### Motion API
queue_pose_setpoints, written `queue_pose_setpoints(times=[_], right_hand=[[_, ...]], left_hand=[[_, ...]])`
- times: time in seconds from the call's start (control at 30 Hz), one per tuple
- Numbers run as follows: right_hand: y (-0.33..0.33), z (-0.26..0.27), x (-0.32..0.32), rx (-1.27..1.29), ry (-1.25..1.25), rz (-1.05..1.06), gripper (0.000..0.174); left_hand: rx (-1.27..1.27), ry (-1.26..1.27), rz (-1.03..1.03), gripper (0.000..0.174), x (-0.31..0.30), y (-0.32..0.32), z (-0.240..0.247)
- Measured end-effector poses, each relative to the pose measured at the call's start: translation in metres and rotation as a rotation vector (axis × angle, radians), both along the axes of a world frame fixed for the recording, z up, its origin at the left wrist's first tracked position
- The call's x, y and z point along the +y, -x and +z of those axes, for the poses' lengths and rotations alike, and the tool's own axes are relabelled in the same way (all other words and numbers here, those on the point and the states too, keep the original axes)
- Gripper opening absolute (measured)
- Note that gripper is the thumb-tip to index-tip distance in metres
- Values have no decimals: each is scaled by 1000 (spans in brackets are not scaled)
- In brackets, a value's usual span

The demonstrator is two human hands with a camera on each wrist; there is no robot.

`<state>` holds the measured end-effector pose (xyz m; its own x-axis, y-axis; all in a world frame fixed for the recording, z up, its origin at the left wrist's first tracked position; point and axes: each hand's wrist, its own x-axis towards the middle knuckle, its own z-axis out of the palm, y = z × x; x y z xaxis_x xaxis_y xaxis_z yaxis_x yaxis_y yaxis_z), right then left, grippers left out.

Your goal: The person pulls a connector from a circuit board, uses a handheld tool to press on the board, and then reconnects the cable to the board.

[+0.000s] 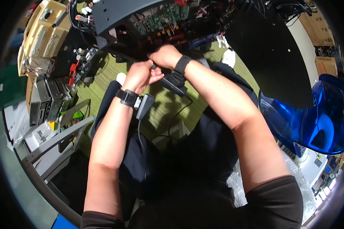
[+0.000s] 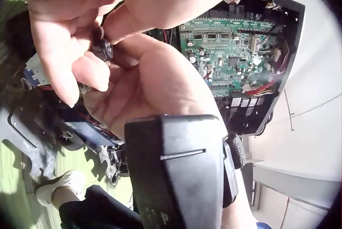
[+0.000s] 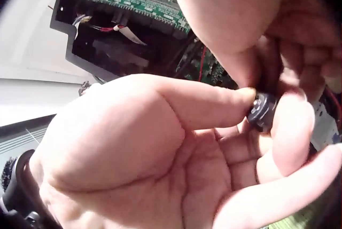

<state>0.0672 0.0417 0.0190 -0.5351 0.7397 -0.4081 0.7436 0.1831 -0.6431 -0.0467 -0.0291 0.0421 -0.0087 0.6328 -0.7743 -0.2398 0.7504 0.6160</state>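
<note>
My left hand [image 1: 138, 75] pinches a small, ridged, round black part [image 3: 262, 111] between thumb and forefinger, its other fingers spread out in front. In the left wrist view the same black part [image 2: 102, 50] shows between the fingers. My right hand [image 1: 166, 56] comes in from the other side, with curled fingers and thumb drawn together on the far side of the part; its fingertips are partly hidden. Both hands work close together, just below the edge of a dark housing [image 1: 114, 17]. A green circuit board [image 1: 160, 17] is exposed inside the housing.
Loose wires with white connectors [image 1: 84, 17] hang at the housing's left side. Beige machine parts [image 1: 46, 34] and metal boxes [image 1: 40, 101] stand to the left. A translucent blue shell [image 1: 309, 114] is at the right, and green carpet [image 1: 99, 84] lies below.
</note>
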Motion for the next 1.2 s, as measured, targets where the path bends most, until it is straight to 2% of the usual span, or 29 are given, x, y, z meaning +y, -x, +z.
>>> queue_pose_setpoints(times=[0.03, 0.2, 0.27, 0.37, 0.4, 0.5, 0.6, 0.73, 0.8, 0.9, 1.0, 1.03, 1.17, 1.2], right_hand=[[-1, 2, 0, -16, -63, 40, 36], [-10, 14, 6, 25, 48, 71, 36], [-6, 1, 5, 29, 84, -31, 38], [-5, -10, 4, 61, 54, -49, 39], [-5, 1, 4, 14, 141, -104, 40], [-7, 2, 4, 26, 84, -42, 42], [-4, -7, 7, 53, 85, -82, 42], [2, -18, 12, 93, 201, -129, 42], [2, -17, 10, 64, 84, -91, 41], [0, -13, 8, 38, 35, -59, 40], [-4, -9, 7, 144, 62, -79, 42], [-3, -6, 7, 126, 131, -174, 45], [-5, 3, 4, 95, 111, -155, 47], [-5, 3, 4, 49, 49, -65, 39]], left_hand=[[-3, -11, -7, 24, 0, 0, 1], [-59, -55, 9, 21, 0, 2, 1], [-67, -70, 17, 21, -3, 3, -8], [-49, -88, 21, 21, -2, 3, -12], [-25, -87, 17, 22, -2, 2, -11], [-9, -102, 15, 22, -2, 2, -9], [-18, -116, 16, 23, -1, 2, -9], [-30, -108, 47, 24, 2, 2, -8], [-24, -111, 67, 24, 3, 1, -10], [8, -122, 38, 25, 2, -2, -9], [16, -120, 32, 25, 0, -3, -4], [15, -120, 34, 25, 0, -3, -5], [6, -122, 27, 25, -1, -4, -3], [14, -120, 32, 26, -1, -4, -3]])
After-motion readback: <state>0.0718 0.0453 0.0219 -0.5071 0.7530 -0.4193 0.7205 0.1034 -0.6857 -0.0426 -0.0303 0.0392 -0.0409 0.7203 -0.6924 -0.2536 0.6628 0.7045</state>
